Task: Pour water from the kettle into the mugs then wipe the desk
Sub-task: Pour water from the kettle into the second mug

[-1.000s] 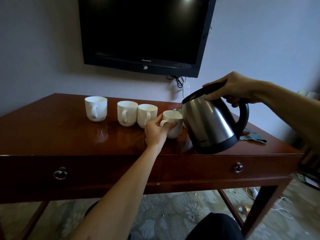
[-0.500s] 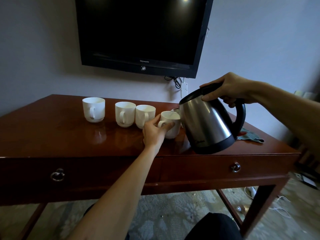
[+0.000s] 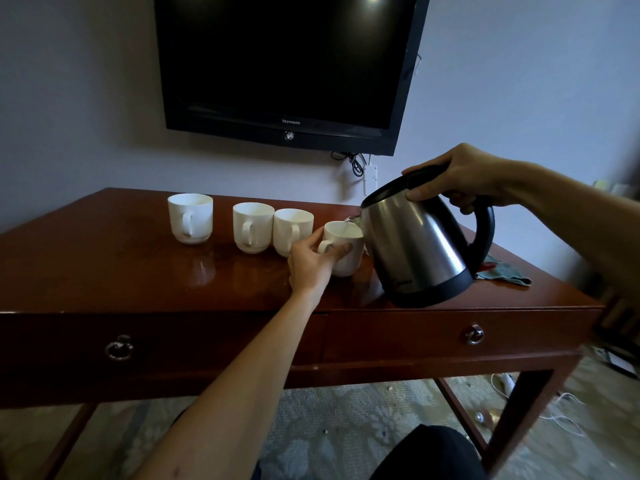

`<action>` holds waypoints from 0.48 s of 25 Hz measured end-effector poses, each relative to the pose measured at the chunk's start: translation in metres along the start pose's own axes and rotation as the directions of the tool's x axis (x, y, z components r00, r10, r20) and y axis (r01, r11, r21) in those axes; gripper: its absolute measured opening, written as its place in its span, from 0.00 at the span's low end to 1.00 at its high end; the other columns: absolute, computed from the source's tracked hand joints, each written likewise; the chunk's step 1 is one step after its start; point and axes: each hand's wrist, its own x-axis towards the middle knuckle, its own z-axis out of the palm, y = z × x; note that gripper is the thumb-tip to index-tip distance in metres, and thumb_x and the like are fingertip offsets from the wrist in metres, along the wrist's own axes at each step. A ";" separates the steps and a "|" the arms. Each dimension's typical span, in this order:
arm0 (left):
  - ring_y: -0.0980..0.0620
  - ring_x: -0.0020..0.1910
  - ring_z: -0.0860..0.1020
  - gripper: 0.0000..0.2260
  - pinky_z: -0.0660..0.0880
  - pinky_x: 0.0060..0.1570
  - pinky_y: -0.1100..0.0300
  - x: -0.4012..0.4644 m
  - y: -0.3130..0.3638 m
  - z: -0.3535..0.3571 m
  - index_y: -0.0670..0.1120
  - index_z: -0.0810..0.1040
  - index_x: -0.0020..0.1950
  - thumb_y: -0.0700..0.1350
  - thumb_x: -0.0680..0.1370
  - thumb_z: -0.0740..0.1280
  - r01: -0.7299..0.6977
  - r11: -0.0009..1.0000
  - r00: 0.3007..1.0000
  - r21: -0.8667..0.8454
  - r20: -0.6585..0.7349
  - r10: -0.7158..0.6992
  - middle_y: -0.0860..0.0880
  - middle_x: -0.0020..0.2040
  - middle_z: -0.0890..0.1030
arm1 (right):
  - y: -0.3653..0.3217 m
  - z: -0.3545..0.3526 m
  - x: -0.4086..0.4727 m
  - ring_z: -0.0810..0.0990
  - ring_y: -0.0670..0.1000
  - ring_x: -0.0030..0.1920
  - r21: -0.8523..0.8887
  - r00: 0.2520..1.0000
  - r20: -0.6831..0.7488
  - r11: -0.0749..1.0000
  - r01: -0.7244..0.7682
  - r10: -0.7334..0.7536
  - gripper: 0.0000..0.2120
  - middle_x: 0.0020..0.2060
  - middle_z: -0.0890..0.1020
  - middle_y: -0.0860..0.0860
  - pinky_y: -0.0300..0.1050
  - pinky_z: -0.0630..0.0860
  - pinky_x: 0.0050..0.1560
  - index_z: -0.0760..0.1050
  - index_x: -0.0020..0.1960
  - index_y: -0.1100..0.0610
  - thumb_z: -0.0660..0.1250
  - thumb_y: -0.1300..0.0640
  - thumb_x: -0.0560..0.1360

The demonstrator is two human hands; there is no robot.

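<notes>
A steel kettle (image 3: 417, 242) with a black lid and handle is tilted left, its spout over the rightmost white mug (image 3: 346, 251); a thin stream of water runs into that mug. My right hand (image 3: 457, 178) grips the kettle's handle at the top, thumb on the lid. My left hand (image 3: 311, 263) holds the rightmost mug by its handle side on the wooden desk (image 3: 138, 275). Three more white mugs stand in a row to the left: one at far left (image 3: 190, 218), then two side by side (image 3: 252, 226) (image 3: 292, 230).
A greenish cloth (image 3: 505, 271) lies on the desk behind the kettle at the right. A black TV (image 3: 287, 64) hangs on the wall above, with cables and a socket below it. The desk has two drawers with ring pulls. Cables lie on the carpet at right.
The kettle has stayed tilted over the rightmost mug, lifted slightly, with water running into the mug. My left hand keeps its hold on the mug.
</notes>
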 end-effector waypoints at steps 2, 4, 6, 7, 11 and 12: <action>0.59 0.57 0.76 0.30 0.76 0.64 0.49 -0.001 0.001 0.000 0.48 0.80 0.67 0.51 0.66 0.82 0.005 1.000 1.000 -0.008 -0.003 -0.005 0.59 0.56 0.82 | 0.000 0.000 0.000 0.61 0.49 0.24 -0.002 1.000 0.000 1.000 -0.003 0.003 0.20 0.28 0.64 0.53 0.42 0.65 0.24 0.85 0.59 0.51 0.81 0.55 0.67; 0.57 0.60 0.75 0.31 0.76 0.65 0.48 0.000 0.001 0.000 0.48 0.79 0.68 0.52 0.66 0.82 0.007 1.000 1.000 -0.005 -0.009 -0.007 0.54 0.61 0.82 | 0.000 0.000 0.001 0.62 0.49 0.24 -0.003 1.000 0.001 1.000 -0.002 0.002 0.21 0.28 0.64 0.53 0.41 0.65 0.25 0.85 0.59 0.51 0.81 0.55 0.67; 0.57 0.61 0.76 0.32 0.76 0.65 0.47 0.000 0.001 0.000 0.48 0.79 0.68 0.53 0.66 0.82 0.013 1.000 1.000 -0.002 -0.010 -0.013 0.52 0.63 0.82 | 0.000 0.000 0.001 0.62 0.49 0.24 0.001 1.000 0.001 1.000 -0.002 0.002 0.21 0.28 0.64 0.53 0.41 0.65 0.25 0.85 0.59 0.51 0.81 0.55 0.67; 0.56 0.61 0.76 0.32 0.76 0.65 0.47 0.000 0.001 0.000 0.49 0.80 0.68 0.54 0.65 0.82 0.015 1.000 1.000 0.002 -0.010 -0.015 0.54 0.62 0.82 | 0.000 0.000 0.000 0.62 0.49 0.24 0.003 1.000 0.002 1.000 -0.001 0.001 0.21 0.28 0.64 0.53 0.41 0.66 0.25 0.85 0.59 0.51 0.81 0.55 0.67; 0.56 0.61 0.76 0.32 0.76 0.65 0.47 -0.002 0.001 0.000 0.49 0.80 0.68 0.54 0.66 0.82 0.014 1.000 1.000 -0.006 -0.008 -0.014 0.54 0.62 0.82 | -0.001 0.000 -0.002 0.63 0.49 0.25 0.001 1.000 0.001 1.000 0.006 -0.006 0.21 0.28 0.65 0.53 0.41 0.66 0.24 0.85 0.59 0.51 0.81 0.55 0.66; 0.57 0.61 0.75 0.32 0.75 0.66 0.47 -0.002 0.001 0.000 0.49 0.79 0.68 0.53 0.66 0.82 0.015 1.000 1.000 -0.010 -0.007 -0.015 0.53 0.63 0.82 | -0.002 0.000 -0.003 0.63 0.49 0.25 -0.001 1.000 0.003 1.000 0.005 -0.005 0.21 0.28 0.65 0.53 0.42 0.66 0.24 0.85 0.59 0.51 0.81 0.55 0.67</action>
